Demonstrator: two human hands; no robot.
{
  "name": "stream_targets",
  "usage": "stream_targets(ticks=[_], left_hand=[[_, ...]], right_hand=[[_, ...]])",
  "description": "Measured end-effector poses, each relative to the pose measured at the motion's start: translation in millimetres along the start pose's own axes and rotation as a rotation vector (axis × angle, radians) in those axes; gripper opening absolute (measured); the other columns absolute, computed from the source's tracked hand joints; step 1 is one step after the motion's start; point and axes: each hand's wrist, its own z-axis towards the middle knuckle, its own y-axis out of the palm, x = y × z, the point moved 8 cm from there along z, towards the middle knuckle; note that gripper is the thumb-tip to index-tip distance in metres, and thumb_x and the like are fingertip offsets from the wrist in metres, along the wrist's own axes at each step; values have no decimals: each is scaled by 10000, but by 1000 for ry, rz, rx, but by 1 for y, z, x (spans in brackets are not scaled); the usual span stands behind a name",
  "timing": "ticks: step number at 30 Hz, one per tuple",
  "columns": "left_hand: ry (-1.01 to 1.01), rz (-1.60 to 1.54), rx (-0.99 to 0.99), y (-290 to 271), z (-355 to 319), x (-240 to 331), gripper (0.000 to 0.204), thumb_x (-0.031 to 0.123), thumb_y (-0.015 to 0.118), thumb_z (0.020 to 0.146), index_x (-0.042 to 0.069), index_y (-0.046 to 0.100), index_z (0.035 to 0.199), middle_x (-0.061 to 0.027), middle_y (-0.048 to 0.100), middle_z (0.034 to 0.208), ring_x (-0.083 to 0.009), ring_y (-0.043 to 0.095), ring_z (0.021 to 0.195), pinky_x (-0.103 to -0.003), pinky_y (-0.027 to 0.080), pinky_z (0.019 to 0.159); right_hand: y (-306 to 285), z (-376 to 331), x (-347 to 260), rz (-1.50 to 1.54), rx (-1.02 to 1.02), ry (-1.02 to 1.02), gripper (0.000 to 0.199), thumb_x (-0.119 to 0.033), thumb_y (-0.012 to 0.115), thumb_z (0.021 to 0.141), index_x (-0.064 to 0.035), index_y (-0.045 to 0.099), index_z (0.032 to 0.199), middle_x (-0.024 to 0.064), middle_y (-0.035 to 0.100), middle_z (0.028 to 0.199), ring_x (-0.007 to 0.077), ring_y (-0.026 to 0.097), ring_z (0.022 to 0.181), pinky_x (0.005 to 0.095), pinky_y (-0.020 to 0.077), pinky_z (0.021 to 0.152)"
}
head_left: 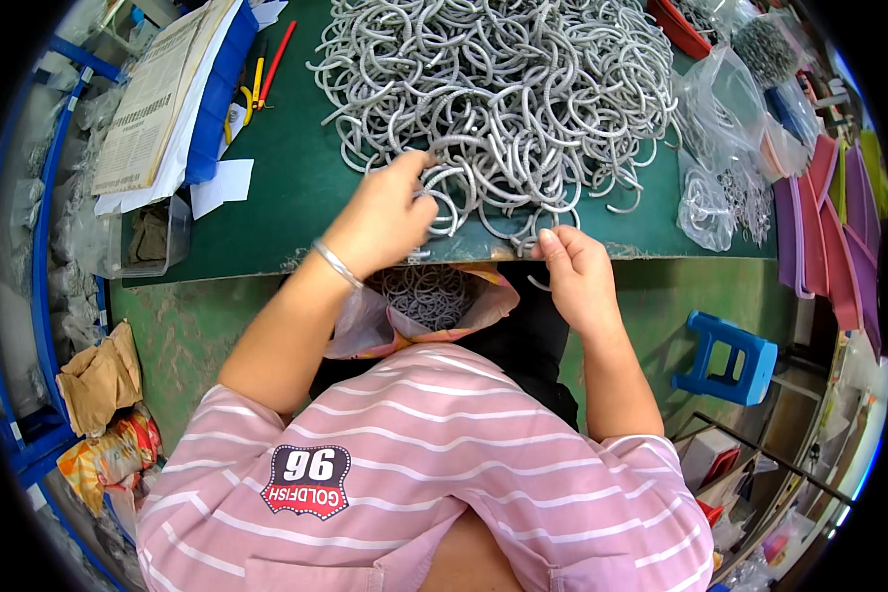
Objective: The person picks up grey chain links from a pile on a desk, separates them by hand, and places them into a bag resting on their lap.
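Both bare forearms come up from the lower edge and angle inward. The left hand (383, 215) reaches farther forward, back of the hand up, its fingers (419, 163) curled and pinched together, a thin bangle on the wrist. The right hand (577, 276) sits nearer the body, fingers (551, 240) bent and closed in a pinch

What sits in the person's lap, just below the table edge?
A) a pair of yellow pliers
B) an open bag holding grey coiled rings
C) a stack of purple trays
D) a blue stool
B: the open bag lies in the lap below the edge of the green table, between the left hand and right hand, with grey coiled rings inside it.
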Motion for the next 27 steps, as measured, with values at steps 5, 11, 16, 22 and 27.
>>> stream_targets(ticks=[5,11,16,22,27], left_hand=[[-79,-374,-88,-11,-10,29,392,-31,560,805,3,504,1192,23,447,712,-29,417,474,-183,316,391],[56,-412,37,-19,-21,62,321,-34,616,770,26,573,1083,47,475,732,-18,435,632,-171,366,565],[112,-331,-6,-31,-14,67,352,-40,633,781,26,559,1118,21,515,746,-22,466,620,-168,382,539],[7,-92,-72,-28,-23,19,356,-72,617,798,2,542,1138,-21,565,905,-40,538,624,-183,464,530],[-3,-215,80,-26,-48,1,165,-36,592,847,-46,591,1011,-66,591,924,-97,627,667,-204,515,579]], right_hand=[[-28,-9,22,333,210,-59,154,-90,698,826,-4,576,789,-63,465,627,51,404,604,194,374,548],[-40,8,8,-124,389,-323,189,15,694,711,14,532,809,149,590,937,327,585,841,352,470,739],[-28,25,4,-384,288,-117,212,-67,703,724,-5,576,882,147,603,917,360,583,850,421,475,746],[-19,20,-15,-678,247,-338,107,-63,685,698,-13,611,756,129,573,797,333,586,770,448,477,693],[-20,0,-7,-562,175,-323,79,-33,668,709,-18,638,781,132,603,751,332,600,688,387,493,628]])
